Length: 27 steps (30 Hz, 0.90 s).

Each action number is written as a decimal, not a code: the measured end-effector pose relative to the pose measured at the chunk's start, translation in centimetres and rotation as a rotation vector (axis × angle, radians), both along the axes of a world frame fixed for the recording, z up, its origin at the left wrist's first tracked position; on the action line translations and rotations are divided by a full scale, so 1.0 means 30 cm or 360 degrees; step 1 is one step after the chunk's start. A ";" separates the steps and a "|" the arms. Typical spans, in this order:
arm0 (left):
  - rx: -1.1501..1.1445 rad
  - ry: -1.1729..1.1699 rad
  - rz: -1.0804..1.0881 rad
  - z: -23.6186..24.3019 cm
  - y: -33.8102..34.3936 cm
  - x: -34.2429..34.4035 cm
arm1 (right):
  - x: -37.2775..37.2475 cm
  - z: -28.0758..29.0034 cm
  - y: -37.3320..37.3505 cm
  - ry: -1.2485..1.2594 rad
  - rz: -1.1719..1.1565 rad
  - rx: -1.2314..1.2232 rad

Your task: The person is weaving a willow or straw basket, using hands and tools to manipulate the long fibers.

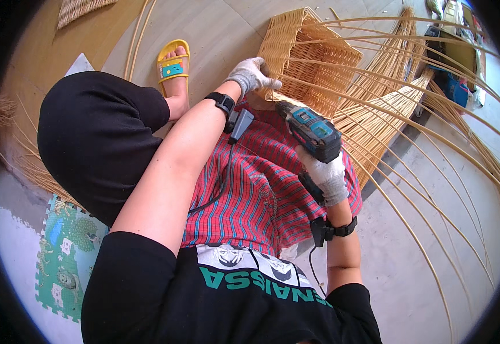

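My left hand (248,74), in a pale glove, grips the lower left edge of a woven rattan basket (279,43), with its fingers curled over it. My right hand (323,172), also gloved, is closed on the handle of a blue and black cordless drill (313,131). The drill's front end is at the basket's lower edge, just right of my left hand; its tip is too small to make out. Long loose canes (396,120) fan out from the basket toward the right, passing over and beside the drill. A red plaid cloth (238,189) covers my lap beneath both arms.
Bundles of cane (364,166) lie to the right, with assorted items (456,80) along the upper right. My sandaled foot (173,69) is at upper left, near my black-clad knee (83,137). A foam mat (66,258) lies lower left, more strands (20,155) at left, and another woven piece (83,8) at top left.
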<state>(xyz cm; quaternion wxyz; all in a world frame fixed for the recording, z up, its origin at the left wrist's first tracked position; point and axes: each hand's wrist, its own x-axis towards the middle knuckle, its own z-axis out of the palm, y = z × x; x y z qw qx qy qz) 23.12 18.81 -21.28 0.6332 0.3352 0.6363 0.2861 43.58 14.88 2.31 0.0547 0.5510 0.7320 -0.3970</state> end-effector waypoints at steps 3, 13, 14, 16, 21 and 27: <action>-0.0019 -0.0016 0.0001 -0.003 -0.001 0.004 | 0.004 -0.008 0.012 -0.0036 0.0190 0.0149; 0.0023 0.0077 0.0013 -0.027 -0.002 0.021 | 0.002 -0.007 0.073 0.0016 0.0416 0.0095; 0.0027 0.0070 0.0008 -0.028 0.001 0.022 | 0.002 -0.005 0.072 0.0057 0.0441 0.0124; -0.0005 0.0016 -0.0001 -0.031 0.004 0.022 | 0.003 -0.002 0.068 -0.0094 0.0389 0.0085; 0.0035 0.0084 0.0031 -0.035 0.003 0.031 | 0.013 -0.015 0.077 -0.0030 0.0350 0.0111; 0.0004 0.0026 0.0048 -0.025 0.004 0.036 | 0.014 -0.035 0.079 -0.0120 0.0361 0.0070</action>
